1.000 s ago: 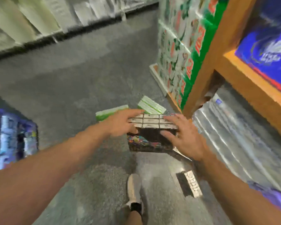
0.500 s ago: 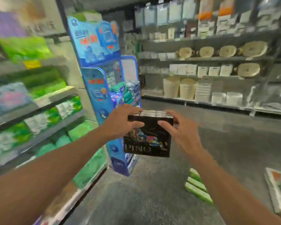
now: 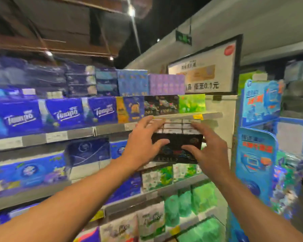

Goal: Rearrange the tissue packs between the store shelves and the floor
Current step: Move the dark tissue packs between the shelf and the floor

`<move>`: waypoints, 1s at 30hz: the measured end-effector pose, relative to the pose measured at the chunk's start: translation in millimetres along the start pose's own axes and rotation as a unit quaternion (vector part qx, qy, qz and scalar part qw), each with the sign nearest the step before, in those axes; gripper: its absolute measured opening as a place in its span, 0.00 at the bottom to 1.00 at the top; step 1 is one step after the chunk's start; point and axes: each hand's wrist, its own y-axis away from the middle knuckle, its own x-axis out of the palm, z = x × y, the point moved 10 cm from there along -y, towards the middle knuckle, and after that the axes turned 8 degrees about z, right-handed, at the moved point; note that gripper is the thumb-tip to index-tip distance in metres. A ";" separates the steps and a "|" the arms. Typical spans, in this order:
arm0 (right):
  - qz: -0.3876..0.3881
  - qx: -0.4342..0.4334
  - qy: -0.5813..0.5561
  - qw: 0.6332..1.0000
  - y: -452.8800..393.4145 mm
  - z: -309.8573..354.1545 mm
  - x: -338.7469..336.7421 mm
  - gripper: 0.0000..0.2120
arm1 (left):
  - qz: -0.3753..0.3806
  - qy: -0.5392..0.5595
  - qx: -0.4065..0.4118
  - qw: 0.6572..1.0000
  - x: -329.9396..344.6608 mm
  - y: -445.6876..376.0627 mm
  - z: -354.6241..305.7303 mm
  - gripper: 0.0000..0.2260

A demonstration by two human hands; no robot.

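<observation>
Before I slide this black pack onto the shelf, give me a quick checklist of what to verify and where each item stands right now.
1. Both hands on the pack: ok. The left hand and right hand each grip a side of the black tissue pack.
2. Matching stock found: ok. Black PINO packs sit on the shelf just above.
3. Pack raised to shelf level: not ok. Its top is about level with the shelf edge, so most of it sits below.
4. Free slot beside the matching packs: cannot tell. They sit between an orange pack and a green pack.
5. Pack level: ok, roughly upright.
</observation>
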 end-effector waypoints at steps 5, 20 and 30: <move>-0.019 -0.029 -0.035 0.999 -74.4 2.2 68.9 0.32 | -0.063 -0.030 -0.016 0.997 -32.5 -42.2 65.0 0.30; -0.052 -0.082 -0.061 0.993 -295.6 -185.3 130.1 0.31 | -0.085 -0.099 -0.035 0.991 66.2 -298.8 115.5 0.25; 0.095 -0.019 -0.152 0.984 -372.7 -269.6 255.3 0.32 | 0.032 -0.383 -0.159 0.909 114.0 -367.1 194.8 0.19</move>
